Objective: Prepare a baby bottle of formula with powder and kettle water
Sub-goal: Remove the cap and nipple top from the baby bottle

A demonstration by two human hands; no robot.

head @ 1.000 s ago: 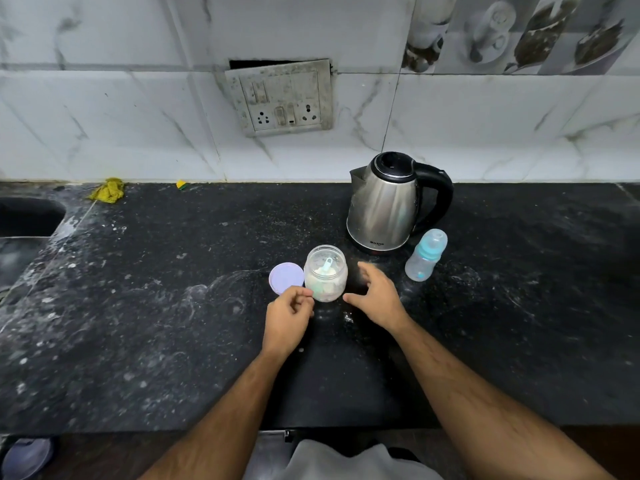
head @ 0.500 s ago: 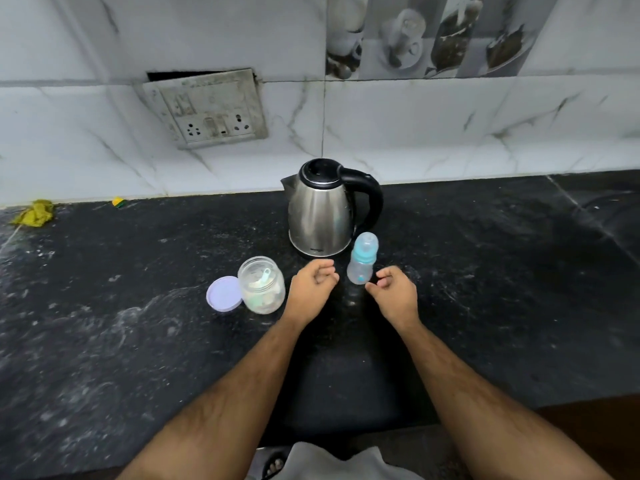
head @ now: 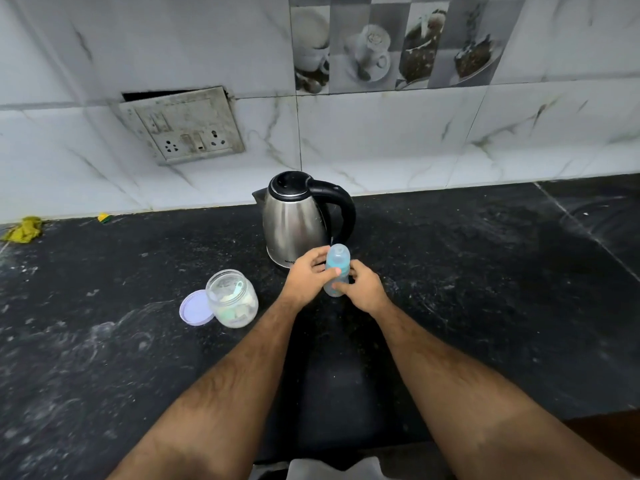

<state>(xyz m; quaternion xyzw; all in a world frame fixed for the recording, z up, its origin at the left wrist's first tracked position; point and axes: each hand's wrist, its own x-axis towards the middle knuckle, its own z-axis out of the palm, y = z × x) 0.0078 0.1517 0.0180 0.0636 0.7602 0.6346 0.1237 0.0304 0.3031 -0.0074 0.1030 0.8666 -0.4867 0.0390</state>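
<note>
The dark worktop (head: pixel 485 289) is dusty and meets a white tiled wall (head: pixel 381 140), where a socket plate (head: pixel 181 126) hangs a little tilted. The steel kettle (head: pixel 294 220) stands upright near the wall, its lid closed, its black handle to the right. In front of it and to the left stands the open jar (head: pixel 232 298), with powder and a pale scoop inside. The lid (head: pixel 194 308) lies flat on the worktop, touching the jar on its left side.

The left hand (head: pixel 306 280) and the right hand (head: pixel 363 289) meet just in front of the kettle, with the bottle (head: pixel 336 268) between them. The bottle is upright, its clear cap on. The fingers of both hands are clamped on the bottle: the left ones around its upper part, the right ones around its lower part. I cannot tell if its base touches the worktop. A yellow cloth (head: pixel 24 230) lies far left by the wall.
</note>
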